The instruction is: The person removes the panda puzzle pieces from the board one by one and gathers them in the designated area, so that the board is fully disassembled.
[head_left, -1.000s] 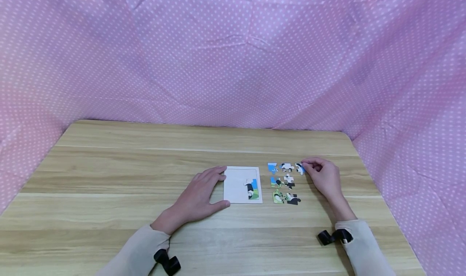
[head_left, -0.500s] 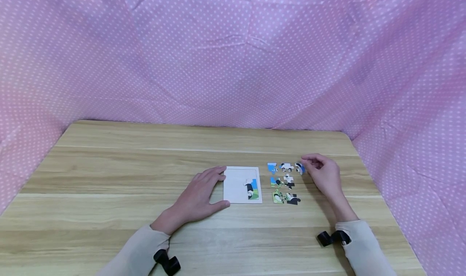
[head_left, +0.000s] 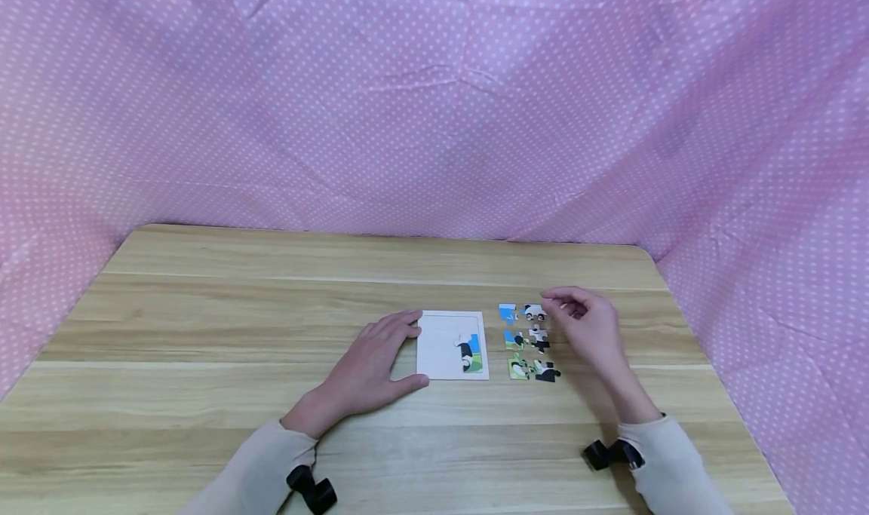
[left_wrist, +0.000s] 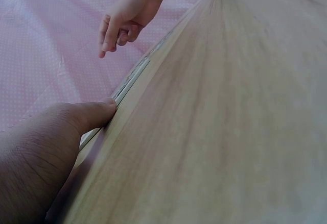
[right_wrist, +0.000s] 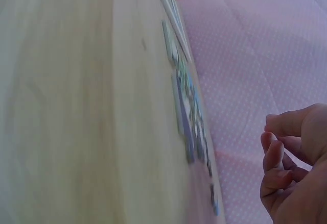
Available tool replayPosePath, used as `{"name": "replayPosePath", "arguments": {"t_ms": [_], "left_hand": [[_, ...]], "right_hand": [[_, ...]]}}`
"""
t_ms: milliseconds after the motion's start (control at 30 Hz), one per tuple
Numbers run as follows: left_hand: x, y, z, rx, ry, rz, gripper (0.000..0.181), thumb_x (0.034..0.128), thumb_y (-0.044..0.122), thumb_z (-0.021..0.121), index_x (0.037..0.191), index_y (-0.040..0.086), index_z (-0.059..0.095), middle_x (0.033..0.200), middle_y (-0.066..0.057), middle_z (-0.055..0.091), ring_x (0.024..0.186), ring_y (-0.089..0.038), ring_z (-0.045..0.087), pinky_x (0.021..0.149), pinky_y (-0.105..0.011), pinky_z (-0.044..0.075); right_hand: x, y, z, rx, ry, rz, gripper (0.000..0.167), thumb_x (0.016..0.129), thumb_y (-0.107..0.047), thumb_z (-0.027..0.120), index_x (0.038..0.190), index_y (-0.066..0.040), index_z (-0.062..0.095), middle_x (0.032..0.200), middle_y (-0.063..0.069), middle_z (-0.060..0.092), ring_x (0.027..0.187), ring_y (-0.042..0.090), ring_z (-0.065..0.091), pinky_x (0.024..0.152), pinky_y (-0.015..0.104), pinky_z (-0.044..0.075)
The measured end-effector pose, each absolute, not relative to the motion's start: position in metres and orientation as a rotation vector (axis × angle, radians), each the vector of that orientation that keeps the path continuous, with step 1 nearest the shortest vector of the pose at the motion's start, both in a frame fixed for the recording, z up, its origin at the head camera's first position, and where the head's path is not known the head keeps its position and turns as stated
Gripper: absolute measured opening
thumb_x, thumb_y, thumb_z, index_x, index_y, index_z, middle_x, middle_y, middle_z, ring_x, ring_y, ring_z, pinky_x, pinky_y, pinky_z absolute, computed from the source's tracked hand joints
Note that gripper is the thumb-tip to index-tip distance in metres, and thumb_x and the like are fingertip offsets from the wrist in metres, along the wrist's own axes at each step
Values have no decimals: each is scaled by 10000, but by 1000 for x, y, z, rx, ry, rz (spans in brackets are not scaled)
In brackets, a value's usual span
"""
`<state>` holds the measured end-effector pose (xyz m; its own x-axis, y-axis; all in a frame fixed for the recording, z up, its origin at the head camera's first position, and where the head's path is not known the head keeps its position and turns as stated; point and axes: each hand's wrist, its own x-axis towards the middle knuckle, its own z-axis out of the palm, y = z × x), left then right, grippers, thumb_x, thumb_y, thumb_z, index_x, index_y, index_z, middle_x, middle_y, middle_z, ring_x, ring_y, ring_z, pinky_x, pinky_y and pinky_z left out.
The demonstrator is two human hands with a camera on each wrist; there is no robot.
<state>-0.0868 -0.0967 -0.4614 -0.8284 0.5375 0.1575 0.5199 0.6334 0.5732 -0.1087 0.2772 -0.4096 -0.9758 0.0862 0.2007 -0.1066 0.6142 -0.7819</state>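
Observation:
A white square puzzle tray (head_left: 441, 349) lies mid-table in the head view, with one panda-picture piece (head_left: 471, 354) in its lower right corner. My left hand (head_left: 366, 364) rests along the tray's left side, fingers spread and nearly straight, thumb at the near corner. The left wrist view shows that thumb (left_wrist: 97, 114) touching the tray's edge. My right hand (head_left: 589, 330) hovers over the right side of the loose puzzle pieces (head_left: 538, 336), fingers loosely bent. In the right wrist view, no piece shows between its fingertips. It hides the far right piece in the head view.
Loose pieces include a blue one (head_left: 507, 313), a panda face (head_left: 534, 312) and a dark-bodied one (head_left: 546, 371), all right of the tray. The wooden table (head_left: 204, 311) ends at a pink dotted cloth (head_left: 434, 108) behind. Each wrist wears a black camera (head_left: 314, 488).
My right hand has lifted off the far right panda piece and moved left over the pieces; that piece is now hidden from the head view. My left hand and the tray stay still.

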Motion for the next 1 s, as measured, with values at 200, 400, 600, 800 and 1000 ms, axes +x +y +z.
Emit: {"name": "replayPosePath", "arguments": {"t_ms": [200, 400, 600, 800, 1000], "left_hand": [[-87, -96, -462, 912, 2816, 967, 703, 960, 529, 814, 1447, 51, 646, 1745, -55, 449, 1624, -298, 389, 1295, -599, 333], [-87, -96, -461, 910, 2814, 969, 705, 958, 520, 820, 1452, 48, 644, 1747, -58, 446, 1625, -296, 388, 1296, -596, 331], [-86, -97, -461, 913, 2814, 972, 701, 959, 516, 820, 1447, 45, 643, 1745, -61, 448, 1625, -297, 388, 1297, -597, 328], [-86, -96, -460, 916, 2817, 976, 696, 958, 510, 823, 1442, 43, 647, 1740, -62, 456, 1621, -303, 394, 1293, -603, 333], [-86, -96, -461, 920, 2824, 967, 693, 959, 518, 818, 1438, 46, 649, 1734, -61, 463, 1619, -303, 397, 1283, -605, 345]], "right_hand": [[-102, 262, -406, 85, -2635, 1330, 159, 1004, -63, 816, 1154, -12, 830, 985, 121, 785, 784, 98, 635, 671, 171, 515], [-94, 249, -404, 107, -2670, 1345, 153, 1005, -54, 809, 1155, -34, 835, 970, 85, 765, 801, 125, 631, 675, 184, 512], [-91, 238, -408, 177, -2659, 1401, 147, 982, -12, 825, 1127, -28, 844, 927, 83, 757, 758, 113, 622, 629, 189, 503], [-88, 227, -412, 232, -2662, 1427, 159, 959, 19, 836, 1112, -21, 846, 928, 69, 768, 765, 92, 625, 668, 183, 512], [-87, 220, -413, 261, -2699, 1431, 160, 952, 24, 841, 1109, -3, 839, 910, 58, 762, 751, 105, 616, 651, 199, 515]]}}
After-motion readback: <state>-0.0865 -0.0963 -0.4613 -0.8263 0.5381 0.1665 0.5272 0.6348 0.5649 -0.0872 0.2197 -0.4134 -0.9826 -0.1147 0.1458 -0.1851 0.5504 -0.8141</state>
